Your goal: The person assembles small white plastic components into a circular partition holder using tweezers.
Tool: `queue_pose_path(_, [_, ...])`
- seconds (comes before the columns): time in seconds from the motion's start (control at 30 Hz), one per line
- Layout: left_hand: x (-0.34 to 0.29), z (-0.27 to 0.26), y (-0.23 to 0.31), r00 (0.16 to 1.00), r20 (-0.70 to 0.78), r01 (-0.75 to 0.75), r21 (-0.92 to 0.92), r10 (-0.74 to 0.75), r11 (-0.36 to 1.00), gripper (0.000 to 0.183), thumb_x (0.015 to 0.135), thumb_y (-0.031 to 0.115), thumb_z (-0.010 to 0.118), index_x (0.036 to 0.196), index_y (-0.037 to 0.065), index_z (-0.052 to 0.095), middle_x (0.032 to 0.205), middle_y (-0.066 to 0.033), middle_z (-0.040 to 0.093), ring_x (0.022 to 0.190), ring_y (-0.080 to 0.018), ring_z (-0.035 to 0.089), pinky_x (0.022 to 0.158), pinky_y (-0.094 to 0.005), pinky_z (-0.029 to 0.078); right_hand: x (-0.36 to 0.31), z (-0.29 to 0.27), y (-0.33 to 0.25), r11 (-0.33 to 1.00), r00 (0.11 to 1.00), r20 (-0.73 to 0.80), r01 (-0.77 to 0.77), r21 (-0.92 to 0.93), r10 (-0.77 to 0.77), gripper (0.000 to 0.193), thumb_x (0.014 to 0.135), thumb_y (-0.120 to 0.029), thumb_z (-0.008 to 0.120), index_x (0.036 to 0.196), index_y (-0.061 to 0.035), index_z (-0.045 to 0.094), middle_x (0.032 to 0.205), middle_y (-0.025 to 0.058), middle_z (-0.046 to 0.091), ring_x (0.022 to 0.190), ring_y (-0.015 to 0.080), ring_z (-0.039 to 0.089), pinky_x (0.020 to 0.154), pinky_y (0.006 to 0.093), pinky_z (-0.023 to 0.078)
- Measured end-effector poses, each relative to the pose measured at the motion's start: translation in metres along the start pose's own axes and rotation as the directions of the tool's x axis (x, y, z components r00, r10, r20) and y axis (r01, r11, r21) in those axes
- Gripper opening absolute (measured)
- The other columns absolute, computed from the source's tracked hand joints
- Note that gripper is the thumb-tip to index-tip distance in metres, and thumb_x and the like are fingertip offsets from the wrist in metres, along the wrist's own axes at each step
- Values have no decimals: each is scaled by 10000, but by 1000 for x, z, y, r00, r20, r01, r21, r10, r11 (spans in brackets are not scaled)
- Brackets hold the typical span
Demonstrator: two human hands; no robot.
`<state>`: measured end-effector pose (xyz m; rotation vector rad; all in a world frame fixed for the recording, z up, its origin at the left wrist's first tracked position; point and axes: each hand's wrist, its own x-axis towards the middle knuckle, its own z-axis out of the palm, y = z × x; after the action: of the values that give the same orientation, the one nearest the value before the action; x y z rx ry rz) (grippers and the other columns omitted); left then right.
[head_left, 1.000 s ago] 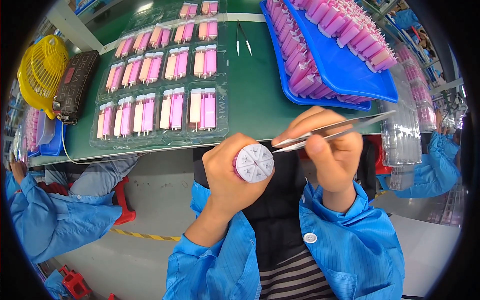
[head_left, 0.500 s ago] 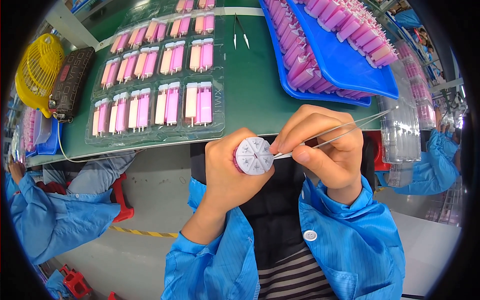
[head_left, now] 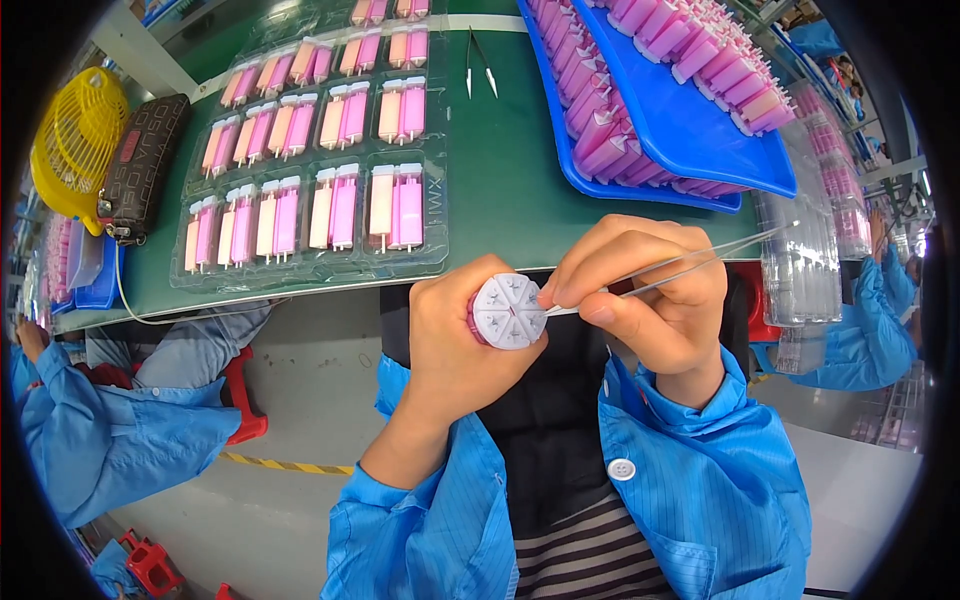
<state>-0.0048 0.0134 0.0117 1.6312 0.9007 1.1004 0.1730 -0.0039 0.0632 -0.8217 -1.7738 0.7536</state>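
Note:
My left hand (head_left: pixel 455 345) grips a small round pink part with a white segmented face (head_left: pixel 508 311), held up in front of my chest just below the table's near edge. My right hand (head_left: pixel 650 290) pinches a pair of slim metal tweezers (head_left: pixel 690 265), whose tips touch the right side of the white face. The tweezers' long end points up and to the right. Both sleeves are blue.
A green table mat (head_left: pixel 500 170) carries a clear blister tray (head_left: pixel 310 190) of pink and cream parts. Blue trays (head_left: pixel 690 130) heaped with pink parts sit at the right, beside clear stacked trays (head_left: pixel 800 260). Spare tweezers (head_left: pixel 480 72), a yellow fan (head_left: pixel 75 145), a dark pouch (head_left: pixel 140 165). Other people in blue coats sit at the left (head_left: pixel 110 430) and right (head_left: pixel 870 320).
The tweezers' tips have come in from above the round part to touch its white face. Both hands stayed close together in front of my chest.

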Motion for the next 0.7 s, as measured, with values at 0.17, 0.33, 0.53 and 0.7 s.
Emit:
queue_pose_path(0.17, [0,1,-3,1000,-19,-20,48,21,999,241,578,27,789,723,37,596,647,-89,628,589,-234,657,546,-299,483,3,-2,-2,997,998,39,44,-67,-41,64,759,17,718,805,26,674,776,122,659,651,243,631,543,313,479])
queue_pose_path(0.33, [1,3,-1,999,-27,-43,88,46,995,239,596,45,805,716,43,597,638,-104,622,583,-262,656,537,-308,484,7,3,-10,939,983,108,172,-297,-146,145,707,-5,744,821,-1,654,769,122,632,631,262,610,533,324,478])
queue_pose_path(0.53, [0,5,-12,999,-30,20,61,-18,998,214,620,30,789,710,30,595,635,-92,633,576,-202,658,551,-285,487,5,0,-3,930,976,192,161,-331,-100,117,770,-47,719,849,15,657,790,127,626,638,272,595,538,321,471])
queue_pose_path(0.7, [1,-1,-5,998,-9,60,-70,-61,996,187,623,10,751,710,23,587,627,-59,621,582,-112,625,560,-256,474,-12,0,5,999,989,-144,-31,15,32,267,962,-171,565,951,91,613,888,212,613,777,284,692,639,321,567])
